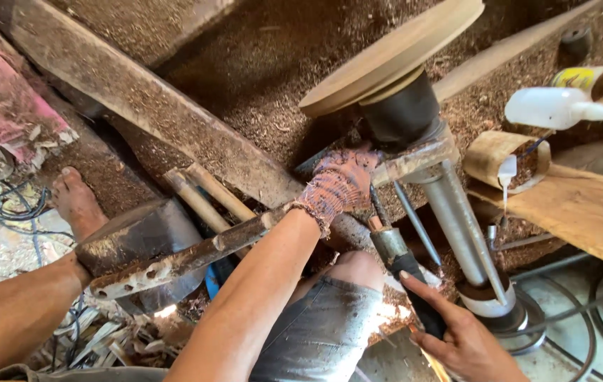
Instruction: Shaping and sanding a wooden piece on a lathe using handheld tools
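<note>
My left hand [337,185], in a red-and-blue knit glove, is curled over a rusty metal rest bar [195,256] and the steel shaft of a turning chisel [386,240], just under a lathe's black chuck [400,110]. A round wooden disc [393,53] sits tilted on that chuck. My bare right hand [460,343] grips the chisel's black handle [422,297] at the lower right, forefinger stretched along it. The chisel's tip is hidden behind the glove. My knee in denim shorts [330,325] lies between the two arms.
Sawdust covers the ground and a sloping plank [139,99]. My bare foot [75,201] rests at the left beside a dark block [146,233]. A white squeeze bottle [556,106], a tape roll [598,81], a wooden ring [506,155] and a board [584,212] are at the right. Cables [4,205] lie at the left.
</note>
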